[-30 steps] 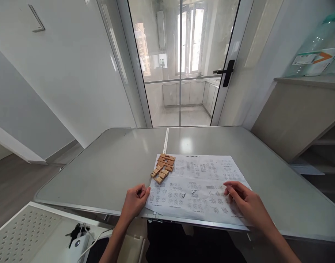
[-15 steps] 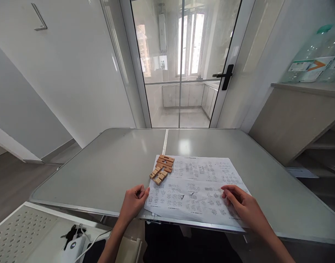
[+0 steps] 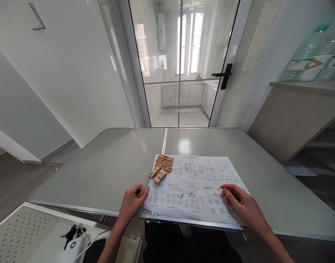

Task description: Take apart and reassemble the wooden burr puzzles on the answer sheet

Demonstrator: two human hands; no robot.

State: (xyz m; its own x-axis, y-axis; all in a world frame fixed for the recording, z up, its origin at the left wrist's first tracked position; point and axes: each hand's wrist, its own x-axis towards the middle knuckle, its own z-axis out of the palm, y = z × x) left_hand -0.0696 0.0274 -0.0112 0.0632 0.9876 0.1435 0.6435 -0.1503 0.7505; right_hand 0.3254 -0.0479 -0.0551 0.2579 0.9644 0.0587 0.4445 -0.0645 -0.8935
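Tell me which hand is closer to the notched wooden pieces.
Left. The left hand is at the printed sheet's left edge, just nearer the wearer than the notched wooden pieces; the right hand is across at its right side.

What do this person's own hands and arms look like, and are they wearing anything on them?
The left hand and right hand are bare human hands: no gloves, and no rings or watch that I can see. No sleeves show on the visible forearms, nor any cables or markings.

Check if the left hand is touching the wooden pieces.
Apart. The head view shows the left hand below and to the left of the wooden pieces, with a narrow gap between its nearest fingertip and the lowest piece.
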